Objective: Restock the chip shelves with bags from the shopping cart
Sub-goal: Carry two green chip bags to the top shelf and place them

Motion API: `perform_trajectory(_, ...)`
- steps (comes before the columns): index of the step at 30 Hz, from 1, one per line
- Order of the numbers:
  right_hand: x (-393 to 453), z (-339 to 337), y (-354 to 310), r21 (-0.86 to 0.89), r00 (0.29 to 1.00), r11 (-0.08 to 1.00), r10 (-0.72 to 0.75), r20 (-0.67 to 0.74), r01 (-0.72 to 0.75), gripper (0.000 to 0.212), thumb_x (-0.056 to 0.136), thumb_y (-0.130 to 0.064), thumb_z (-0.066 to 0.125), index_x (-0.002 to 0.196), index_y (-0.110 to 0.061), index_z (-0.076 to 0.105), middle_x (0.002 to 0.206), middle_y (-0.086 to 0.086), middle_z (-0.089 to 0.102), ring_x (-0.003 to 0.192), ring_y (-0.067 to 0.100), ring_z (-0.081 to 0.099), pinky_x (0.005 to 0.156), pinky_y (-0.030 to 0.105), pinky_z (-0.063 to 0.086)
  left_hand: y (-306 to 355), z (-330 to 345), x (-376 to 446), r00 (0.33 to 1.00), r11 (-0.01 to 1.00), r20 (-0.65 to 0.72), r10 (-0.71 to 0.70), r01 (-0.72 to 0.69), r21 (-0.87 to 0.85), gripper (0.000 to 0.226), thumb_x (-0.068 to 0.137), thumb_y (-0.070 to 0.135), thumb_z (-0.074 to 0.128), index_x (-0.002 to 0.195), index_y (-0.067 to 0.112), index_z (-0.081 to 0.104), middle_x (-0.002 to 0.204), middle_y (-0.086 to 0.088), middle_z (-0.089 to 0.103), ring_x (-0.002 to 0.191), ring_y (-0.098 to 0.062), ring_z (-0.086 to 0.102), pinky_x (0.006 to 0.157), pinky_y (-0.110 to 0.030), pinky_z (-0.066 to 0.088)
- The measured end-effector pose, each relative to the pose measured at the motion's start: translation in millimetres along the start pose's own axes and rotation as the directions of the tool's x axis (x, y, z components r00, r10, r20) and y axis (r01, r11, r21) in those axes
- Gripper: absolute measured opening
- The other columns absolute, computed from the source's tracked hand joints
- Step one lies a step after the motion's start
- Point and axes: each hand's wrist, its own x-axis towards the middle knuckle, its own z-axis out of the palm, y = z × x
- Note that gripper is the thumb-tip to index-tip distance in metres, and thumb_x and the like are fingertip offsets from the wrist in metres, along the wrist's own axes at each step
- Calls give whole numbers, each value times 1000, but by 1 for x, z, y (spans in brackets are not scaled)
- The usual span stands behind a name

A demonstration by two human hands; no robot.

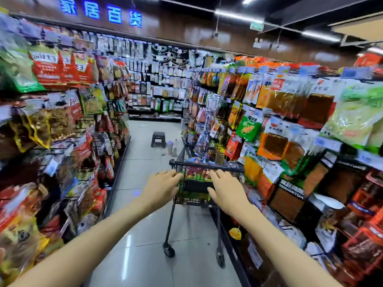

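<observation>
A black wire shopping cart point(207, 164) stands in the aisle just ahead of me, close against the right-hand shelving. Colourful snack bags point(196, 172) lie inside its basket. My left hand point(162, 187) is stretched out with straight fingers, its tips just below the left part of the cart's handle bar. My right hand point(224, 188) reaches the same way, fingers spread, below the right part of the bar. Neither hand is closed around the bar, and neither holds anything. Whether the fingertips touch the cart is unclear.
Racks of hanging snack bags line the left side point(62, 125) and the right side point(290, 125) of a narrow tiled aisle. A small dark stool point(158, 139) and two bottles point(172, 147) sit on the floor beyond the cart. A wall of hanging goods point(157, 79) closes the far end.
</observation>
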Motion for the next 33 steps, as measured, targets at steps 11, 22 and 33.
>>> perform_trajectory(11,192,96,-43,100,975,971,-220,22,216,38,96,-33,51,128,-15,44,122,6,52,114,30,50,82,40,45,-143,47,58,976,975,34,-217,215,57,35,95,32,54,129,21,54,121,-1,59,108,-26,60,81,-37,47)
perform_trajectory(22,384,185,-118,229,953,928,-304,16,292,32,96,-29,53,124,-16,48,119,6,53,110,29,53,77,38,43,-320,112,138,951,946,77,-299,285,155,32,83,29,68,113,21,62,101,-1,64,89,-28,65,58,-35,49)
perform_trajectory(33,589,252,-173,196,975,959,-217,39,205,30,96,-27,51,123,-17,48,118,3,56,112,27,50,73,37,38,-516,170,261,965,968,123,-232,217,124,38,91,27,60,128,19,56,119,-5,61,108,-32,60,78,-38,47)
